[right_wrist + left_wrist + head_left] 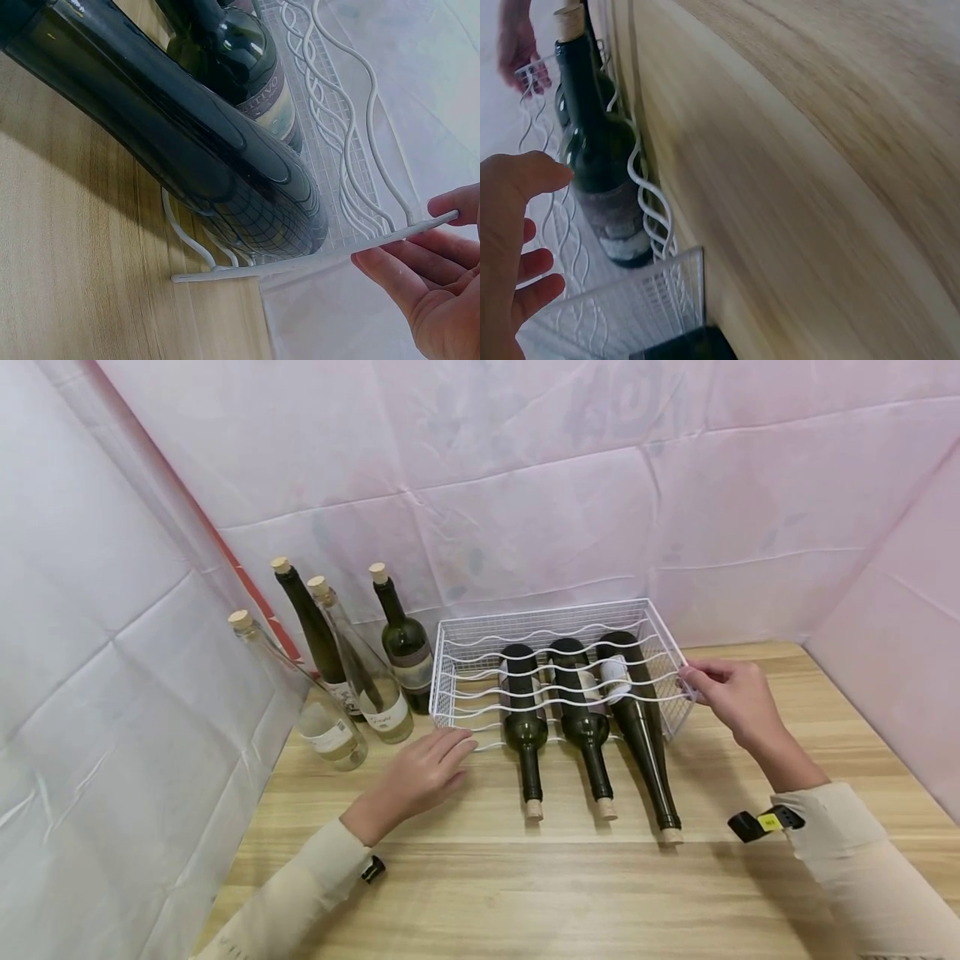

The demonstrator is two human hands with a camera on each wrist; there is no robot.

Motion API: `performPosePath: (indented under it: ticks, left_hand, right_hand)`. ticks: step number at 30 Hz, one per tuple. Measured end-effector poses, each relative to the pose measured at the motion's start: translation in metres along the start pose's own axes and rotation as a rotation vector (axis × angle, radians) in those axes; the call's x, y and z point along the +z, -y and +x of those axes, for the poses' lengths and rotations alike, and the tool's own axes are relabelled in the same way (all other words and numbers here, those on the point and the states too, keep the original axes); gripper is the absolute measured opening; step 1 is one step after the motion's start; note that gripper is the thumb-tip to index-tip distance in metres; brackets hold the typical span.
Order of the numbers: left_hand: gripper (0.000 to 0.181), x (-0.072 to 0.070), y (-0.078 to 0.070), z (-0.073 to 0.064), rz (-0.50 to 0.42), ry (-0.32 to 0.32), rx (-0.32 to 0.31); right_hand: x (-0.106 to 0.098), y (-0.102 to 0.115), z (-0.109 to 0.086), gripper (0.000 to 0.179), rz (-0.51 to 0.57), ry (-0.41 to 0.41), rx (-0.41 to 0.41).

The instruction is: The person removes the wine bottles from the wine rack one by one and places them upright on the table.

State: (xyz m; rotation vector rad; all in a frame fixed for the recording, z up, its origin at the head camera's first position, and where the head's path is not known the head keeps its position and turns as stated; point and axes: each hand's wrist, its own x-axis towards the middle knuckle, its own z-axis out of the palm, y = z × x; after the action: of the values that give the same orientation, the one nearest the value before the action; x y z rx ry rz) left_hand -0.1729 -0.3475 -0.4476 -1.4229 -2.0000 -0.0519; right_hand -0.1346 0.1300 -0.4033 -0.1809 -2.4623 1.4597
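Observation:
A white wire wine rack point(667, 641) with wavy bars rests on the wooden table. Three dark green wine bottles, the left one point(528, 727), the middle one point(584, 724) and the right one point(645, 747), lie side by side in its lower row, corked necks toward me. My right hand point(738, 702) pinches the rack's right side edge; in the right wrist view the thumb is above the wire and the fingers point(405, 274) are below it. At the rack's front left corner hovers my left hand point(420, 777), its fingers loosely bent and holding nothing.
Left of the rack several corked bottles stand upright: a clear one point(330, 739), another clear one point(386, 710), a tall dark green one point(311, 627) and a shorter dark one point(408, 652). White cloth walls point(510, 527) border the wooden table point(487, 893) behind and on both sides.

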Motion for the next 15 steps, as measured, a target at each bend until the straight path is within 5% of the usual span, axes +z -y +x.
performPosePath:
  ticks: [15]
  left_hand:
    - [0.063,0.045,-0.008,0.032,-0.015,0.05,0.038]
  right_hand:
    - [0.0,-0.003,0.002,0.049,0.018,-0.004,0.015]
